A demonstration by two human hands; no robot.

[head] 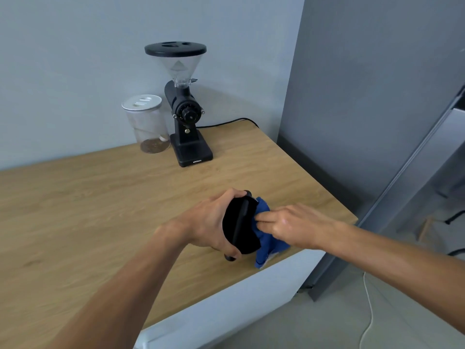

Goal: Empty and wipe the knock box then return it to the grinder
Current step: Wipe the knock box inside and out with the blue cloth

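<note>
My left hand (210, 224) grips the black round knock box (240, 229), tipped on its side with its opening facing right and its black bar running across the mouth. My right hand (289, 226) presses a blue cloth (266, 238) into that opening with the fingers bunched on the fabric. Both sit just above the near right part of the wooden counter (100, 197). The black coffee grinder (187, 114) with a clear hopper stands upright at the back of the counter, well away from my hands.
A clear jar with a white lid (147, 123) holding a little brown grounds stands left of the grinder. The grinder's black cord (226, 123) runs off the back right. A grey wall panel (364, 109) rises right of the counter edge; a white cable (370, 311) trails on the floor.
</note>
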